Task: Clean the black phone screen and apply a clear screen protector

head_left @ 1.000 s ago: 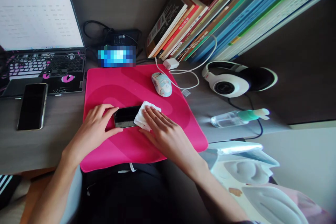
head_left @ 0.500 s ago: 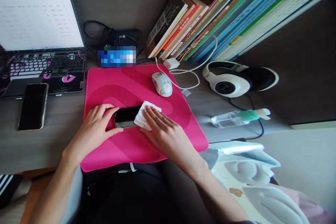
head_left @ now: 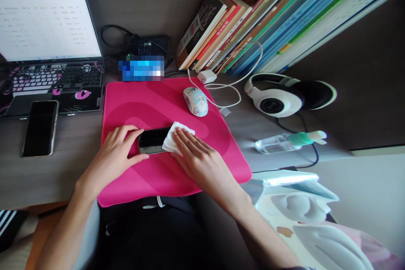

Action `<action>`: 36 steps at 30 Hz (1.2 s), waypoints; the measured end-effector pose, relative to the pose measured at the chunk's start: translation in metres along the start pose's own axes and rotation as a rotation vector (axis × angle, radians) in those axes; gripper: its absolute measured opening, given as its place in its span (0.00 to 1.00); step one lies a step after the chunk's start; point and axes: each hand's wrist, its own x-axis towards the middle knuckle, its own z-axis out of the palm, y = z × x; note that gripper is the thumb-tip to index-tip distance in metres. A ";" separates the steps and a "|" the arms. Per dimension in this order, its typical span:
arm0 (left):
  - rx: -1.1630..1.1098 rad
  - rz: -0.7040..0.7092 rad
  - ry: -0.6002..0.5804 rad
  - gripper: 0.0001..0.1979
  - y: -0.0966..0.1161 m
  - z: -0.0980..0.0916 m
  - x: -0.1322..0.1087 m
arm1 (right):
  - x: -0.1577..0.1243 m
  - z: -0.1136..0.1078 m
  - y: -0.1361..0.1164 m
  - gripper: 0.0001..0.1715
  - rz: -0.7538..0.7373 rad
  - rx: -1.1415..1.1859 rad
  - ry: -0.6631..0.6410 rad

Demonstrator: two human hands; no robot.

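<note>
A black smartphone (head_left: 154, 140) lies flat on the pink mouse pad (head_left: 136, 185). My left hand (head_left: 118, 152) grips its left end, thumb along the near edge and fingers at the far edge. A folded white tissue (head_left: 171, 137) covers the phone's right end, which is hidden. Pressing the tissue down is my right hand (head_left: 201, 158), its fingers stretched over it and the thumb tucked at the near side. Beyond the hands on the pad sits a patterned computer mouse (head_left: 195, 102).
A second phone (head_left: 40, 128) rests before the laptop (head_left: 50, 86) on the left. Books (head_left: 228, 29) lean at the back, with a white charger (head_left: 207, 76) and cable before them. To the right are headphones (head_left: 275, 100) and a clear spray bottle lying down (head_left: 275, 143).
Almost nothing differs. The tissue and my right fingers have shifted very slightly to the right on the phone; my left hand keeps its place.
</note>
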 end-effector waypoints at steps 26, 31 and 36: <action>-0.007 -0.008 -0.006 0.31 0.001 -0.001 0.000 | -0.009 -0.014 -0.011 0.26 -0.020 -0.034 -0.051; 0.014 0.006 -0.010 0.32 0.000 -0.001 0.000 | -0.008 -0.013 -0.010 0.28 -0.019 -0.011 -0.044; -0.003 0.003 -0.003 0.31 0.000 0.000 0.000 | -0.008 -0.013 -0.009 0.29 -0.016 0.000 -0.027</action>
